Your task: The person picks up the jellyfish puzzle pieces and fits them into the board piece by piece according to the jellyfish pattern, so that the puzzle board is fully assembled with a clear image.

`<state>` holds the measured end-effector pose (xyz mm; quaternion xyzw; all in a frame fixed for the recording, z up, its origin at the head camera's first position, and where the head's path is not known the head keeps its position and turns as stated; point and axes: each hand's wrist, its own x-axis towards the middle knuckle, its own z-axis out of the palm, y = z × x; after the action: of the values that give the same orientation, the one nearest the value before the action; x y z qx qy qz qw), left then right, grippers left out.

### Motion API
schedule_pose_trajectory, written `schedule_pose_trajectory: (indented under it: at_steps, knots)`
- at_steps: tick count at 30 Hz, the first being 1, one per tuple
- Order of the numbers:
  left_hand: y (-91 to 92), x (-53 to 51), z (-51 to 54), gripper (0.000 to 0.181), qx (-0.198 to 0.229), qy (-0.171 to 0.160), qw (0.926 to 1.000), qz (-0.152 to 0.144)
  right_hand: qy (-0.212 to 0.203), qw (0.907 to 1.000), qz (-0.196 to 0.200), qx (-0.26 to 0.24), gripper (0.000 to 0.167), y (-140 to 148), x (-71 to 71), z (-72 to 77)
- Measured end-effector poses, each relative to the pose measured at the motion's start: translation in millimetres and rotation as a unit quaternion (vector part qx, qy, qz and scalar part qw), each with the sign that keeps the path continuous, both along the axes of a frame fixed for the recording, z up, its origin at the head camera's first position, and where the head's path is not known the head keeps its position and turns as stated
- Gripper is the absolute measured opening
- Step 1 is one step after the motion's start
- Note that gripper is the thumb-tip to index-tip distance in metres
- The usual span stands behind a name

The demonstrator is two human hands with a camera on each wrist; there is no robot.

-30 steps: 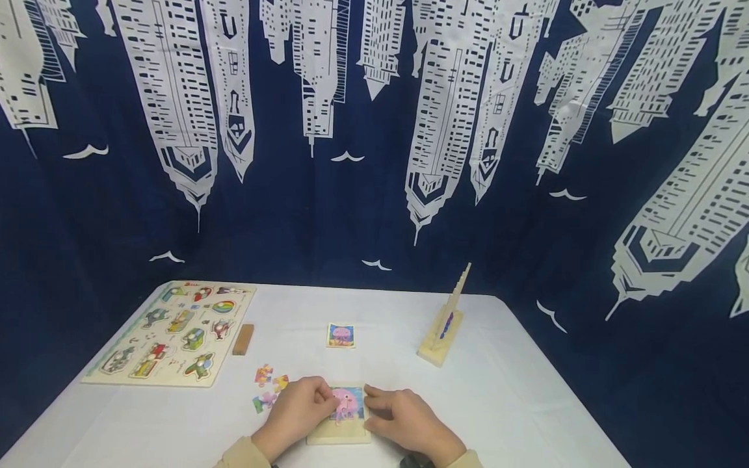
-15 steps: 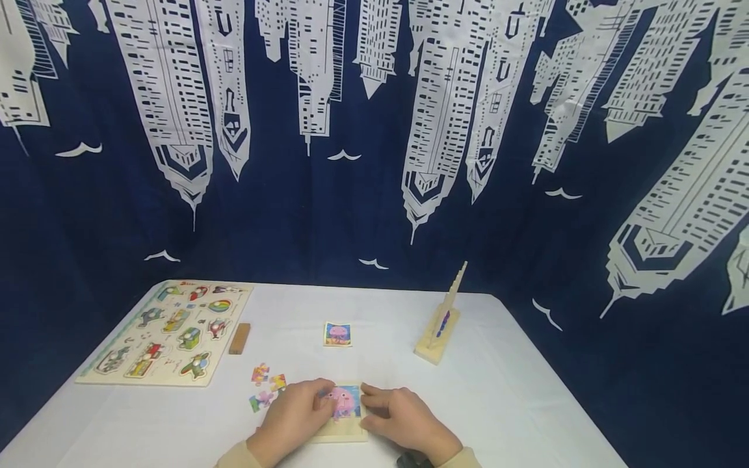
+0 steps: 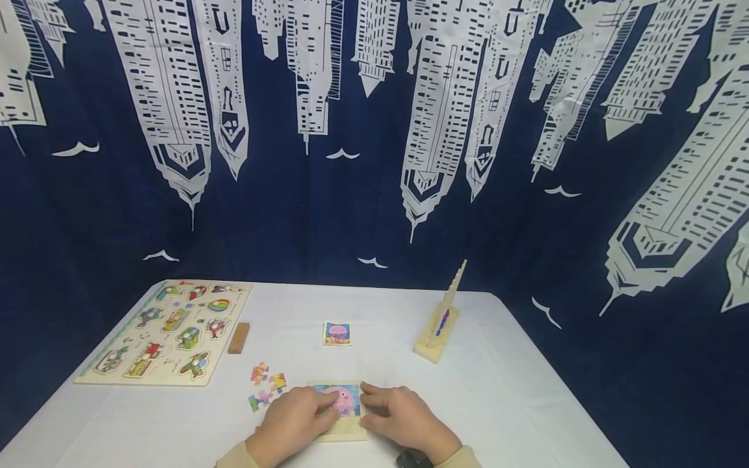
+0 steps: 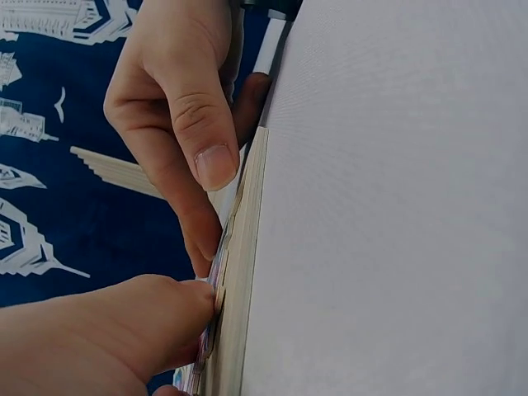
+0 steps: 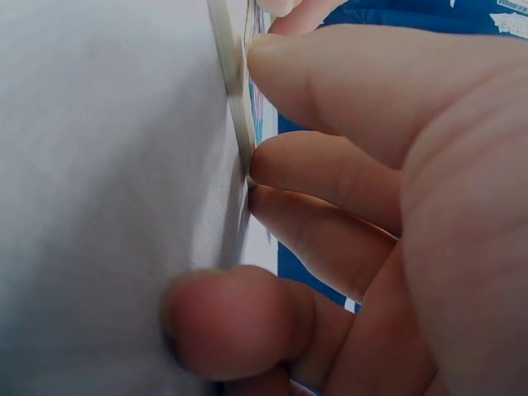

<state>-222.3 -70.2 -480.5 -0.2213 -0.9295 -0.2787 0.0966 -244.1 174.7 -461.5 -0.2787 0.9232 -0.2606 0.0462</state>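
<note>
A square wooden puzzle tray (image 3: 342, 434) lies flat on the table, its upper part filled with pieces showing a pink figure on blue. The left hand (image 3: 291, 419) lies over the tray's left side, thumb and fingertips touching the pieces; in the left wrist view its thumb (image 4: 177, 318) presses on the pieces. Along the tray's right edge rest the thumb and fingertips of the right hand (image 3: 412, 419), not curled round it. In the right wrist view the fingers (image 5: 313, 169) touch the tray edge (image 5: 239, 124). Loose jigsaw pieces (image 3: 259, 372) lie left of the tray.
A small picture card (image 3: 337, 333) lies behind the tray. At the left are a large board of vehicle pictures (image 3: 170, 331) and a brown wooden block (image 3: 238, 338). A wooden stand with purple beads (image 3: 433, 341) is at the back right. A patterned dark blue curtain hangs behind.
The left hand's fingers have shifted slightly down and toward the near side, uncovering more of the tray's upper left corner. The right hand has stayed at the tray's right edge. The view has shifted slightly.
</note>
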Motion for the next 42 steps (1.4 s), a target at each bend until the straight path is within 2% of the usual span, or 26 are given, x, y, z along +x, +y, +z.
schedule_pose_trajectory:
  at_steps: [5, 8, 11, 13, 16, 19, 22, 24, 26, 28, 31, 34, 36, 39, 42]
  knots:
    - [1.0, -1.1, 0.6, 0.034, -0.014, 0.003, 0.9999, -0.008, 0.004, 1.0, 0.001, 0.001, 0.044, 0.7, -0.1, -0.7]
    - [2.9, -1.4, 1.7, 0.034, -0.045, 0.02, 0.9988, -0.009, 0.006, 1.0, -0.001, 0.003, 0.043, 1.4, -0.3, -2.1]
    - [4.9, -1.1, 1.3, 0.032, -0.077, 0.052, 0.9957, 0.0, 0.008, 1.0, -0.002, 0.005, 0.043, 1.9, -0.1, -3.7]
    - [5.9, 0.1, 1.0, 0.029, -0.077, 0.063, 0.995, 0.011, 0.008, 1.0, -0.003, 0.004, 0.042, 2.0, 0.1, -4.6]
    - [4.8, 0.6, 7.2, 0.025, -0.039, 0.056, 0.9965, 0.048, 0.006, 1.0, -0.004, 0.005, 0.042, 1.4, 0.7, -4.7]
    - [-5.7, 0.2, 25.8, 0.024, 0.034, 0.02, 0.9944, 0.097, 0.003, 1.0, -0.003, 0.004, 0.042, 0.8, 1.3, -4.0]
    - [-28.6, 0.6, 49.0, 0.024, 0.108, -0.024, 0.9842, 0.138, 0.003, 1.0, 0.003, -0.001, 0.042, -0.6, 2.1, -2.8]
    - [-48.5, 3.6, 60.1, 0.025, 0.133, -0.042, 0.9768, 0.163, 0.001, 0.9999, 0.008, -0.008, 0.042, -2.0, 2.5, -2.3]
    - [-68.1, 8.3, 65.1, 0.026, 0.14, -0.053, 0.9711, 0.186, -0.001, 0.9999, 0.008, -0.009, 0.043, -3.5, 2.7, -2.5]
    - [-84.9, 13.5, 64.4, 0.029, 0.136, -0.06, 0.9667, 0.209, -0.003, 1.0, 0.004, -0.007, 0.043, -4.0, 2.8, -2.9]
    - [-103.0, 20.1, 55.3, 0.031, 0.135, -0.075, 0.9581, 0.241, -0.003, 1.0, -0.001, -0.002, 0.043, -2.8, 2.6, -3.1]
    - [-113.4, 22.2, 45.8, 0.035, 0.152, -0.095, 0.9509, 0.252, 0.002, 1.0, 0.003, -0.006, 0.042, -1.5, 2.0, -2.0]
    - [-117.2, 22.6, 43.0, 0.037, 0.157, -0.106, 0.9477, 0.257, 0.003, 0.9999, 0.009, -0.01, 0.042, -2.2, 1.6, -1.1]
    - [-118.6, 20.7, 42.2, 0.04, 0.158, -0.119, 0.9485, 0.247, 0.003, 0.9999, 0.009, -0.01, 0.043, -2.1, 0.4, -1.1]
    - [-116.7, 18.7, 41.4, 0.04, 0.14, -0.131, 0.953, 0.235, -0.005, 1.0, -0.002, -0.005, 0.043, -0.4, 0.7, -1.8]
